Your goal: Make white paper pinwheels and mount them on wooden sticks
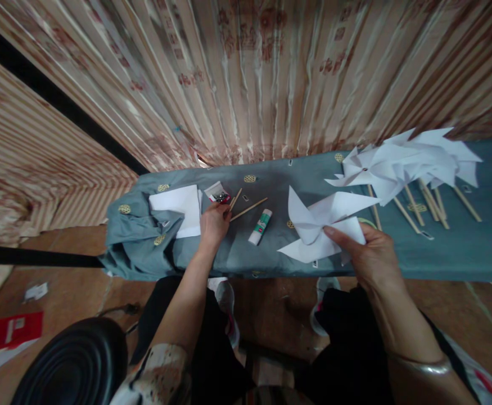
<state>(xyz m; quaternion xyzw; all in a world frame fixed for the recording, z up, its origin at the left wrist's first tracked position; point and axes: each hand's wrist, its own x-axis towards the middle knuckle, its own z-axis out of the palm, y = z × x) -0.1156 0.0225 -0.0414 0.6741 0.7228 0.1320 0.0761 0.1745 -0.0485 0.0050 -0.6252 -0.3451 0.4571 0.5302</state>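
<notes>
A folded white paper pinwheel is pinched at its middle by the thumb of my right hand, with the fingers behind it. My left hand is at the small open packet of shiny metal pieces, too small to name for certain. Its fingers are drawn together beside two thin wooden sticks; the fingertips are partly hidden, and I cannot make out what is between them. A white and green glue stick lies between my hands. White paper sheets lie left of my left hand.
Several finished pinwheels on wooden sticks lie piled at the right on the grey-green cloth. A pleated patterned curtain hangs behind. A black round stool stands at lower left, near a metal bar.
</notes>
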